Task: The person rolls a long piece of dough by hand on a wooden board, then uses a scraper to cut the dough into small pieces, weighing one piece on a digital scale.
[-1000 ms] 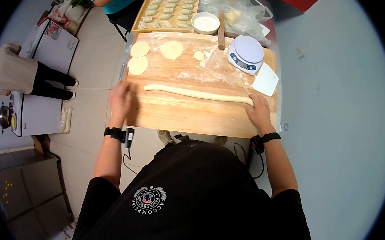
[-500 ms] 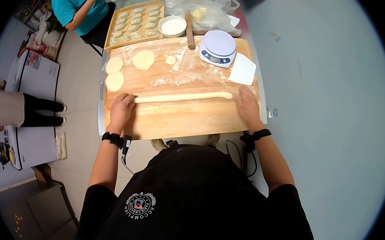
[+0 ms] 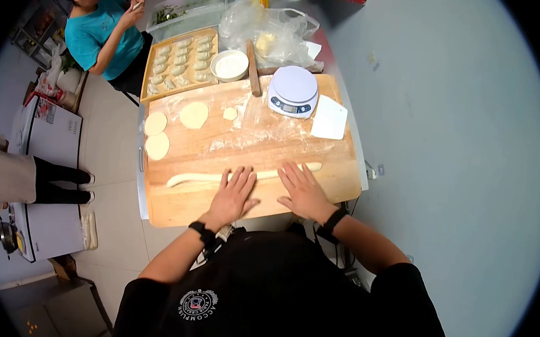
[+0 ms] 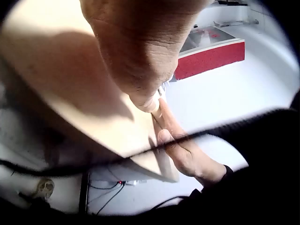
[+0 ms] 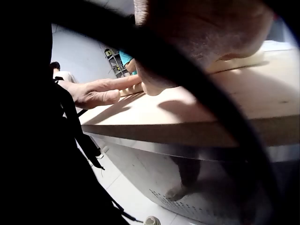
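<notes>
A long pale dough rope [image 3: 197, 178] lies across the wooden board [image 3: 179, 209], its left end bent down. My left hand [image 3: 234, 194] rests flat on the rope's middle, fingers straight and pointing forward. To its right, my right hand [image 3: 306, 193] lies on the rope near the right end, fingers spread. Both rope ends stick out past the hands. In the left wrist view the left hand [image 4: 140, 51] fills the top and hides most of the dough. The right wrist view shows dough [image 5: 239, 62] beyond the right hand [image 5: 201, 37].
Flat dough rounds [image 3: 193, 115] and a small dough piece [image 3: 230, 113] lie farther back. Behind them are a scale [image 3: 293, 89], a white scraper [image 3: 330, 117], a rolling pin [image 3: 254, 67], a bowl [image 3: 229, 65] and a dumpling tray [image 3: 178, 92]. A person in teal [image 3: 98, 31] is at the back left.
Both hands have moved inward from beyond or at the rope's ends onto its middle and right part. The rope's left end now bends. The head view has shifted, showing more of the table's far side.
</notes>
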A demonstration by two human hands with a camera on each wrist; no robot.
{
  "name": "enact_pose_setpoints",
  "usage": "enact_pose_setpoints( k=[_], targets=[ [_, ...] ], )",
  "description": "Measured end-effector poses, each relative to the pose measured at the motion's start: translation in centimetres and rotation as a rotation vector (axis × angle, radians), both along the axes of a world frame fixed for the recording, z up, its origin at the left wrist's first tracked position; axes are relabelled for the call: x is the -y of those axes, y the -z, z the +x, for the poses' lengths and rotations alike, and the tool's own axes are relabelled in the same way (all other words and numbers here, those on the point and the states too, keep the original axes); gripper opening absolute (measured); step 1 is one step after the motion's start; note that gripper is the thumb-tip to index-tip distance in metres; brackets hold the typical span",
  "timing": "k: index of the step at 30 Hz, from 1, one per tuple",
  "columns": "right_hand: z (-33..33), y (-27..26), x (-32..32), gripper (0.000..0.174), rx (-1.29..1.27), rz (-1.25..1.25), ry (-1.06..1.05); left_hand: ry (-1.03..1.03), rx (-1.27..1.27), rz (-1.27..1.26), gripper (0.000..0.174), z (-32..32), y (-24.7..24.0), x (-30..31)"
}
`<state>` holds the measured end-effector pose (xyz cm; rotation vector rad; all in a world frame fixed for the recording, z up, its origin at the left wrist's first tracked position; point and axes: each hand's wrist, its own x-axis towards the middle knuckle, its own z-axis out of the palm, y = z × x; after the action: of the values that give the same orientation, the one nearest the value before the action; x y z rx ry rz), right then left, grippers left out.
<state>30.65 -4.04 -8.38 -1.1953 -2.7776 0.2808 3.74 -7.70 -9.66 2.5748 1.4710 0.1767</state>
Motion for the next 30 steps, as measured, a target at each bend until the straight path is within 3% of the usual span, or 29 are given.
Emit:
enact_pose_setpoints(
  k=[2,7,9,14,17,24,30],
  targets=[
    [0.5,0.2,-0.2,0.076,-0.021,-0.006,0.004,0.007,0.002,-0.022,0.076,-0.8,0.2,0.9],
    [-0.6,1.2,-4.7,0.073,-0.041,0.028,0.138,-0.138,0.009,0.009,0.071,-2.6,0.6,-3.2],
    [-0.1,1.0,-4.1,0.073,0.045,0.067,0.085,-0.166,-0.004,0.018,0.070,-3.5,0.6,-3.8],
    [3.4,0.2,1.1,0.074,0.080,0.011,-0.021,-0.124,-0.033,0.035,0.070,-5.7,0.7,2.1],
    [3.7,0.1,0.8,0.074,0.078,0.024,-0.007,-0.158,-0.054,0.011,0.071,-6.7,0.9,3.2],
    [1.7,1.3,-4.3,0.071,0.039,0.087,0.152,-0.344,-0.017,0.072,0.071,-8.7,1.0,-2.7],
    [4.5,0.8,0.6,0.070,0.070,-0.009,0.111,-0.327,-0.029,-0.007,0.069,-9.3,1.0,3.8]
  ],
)
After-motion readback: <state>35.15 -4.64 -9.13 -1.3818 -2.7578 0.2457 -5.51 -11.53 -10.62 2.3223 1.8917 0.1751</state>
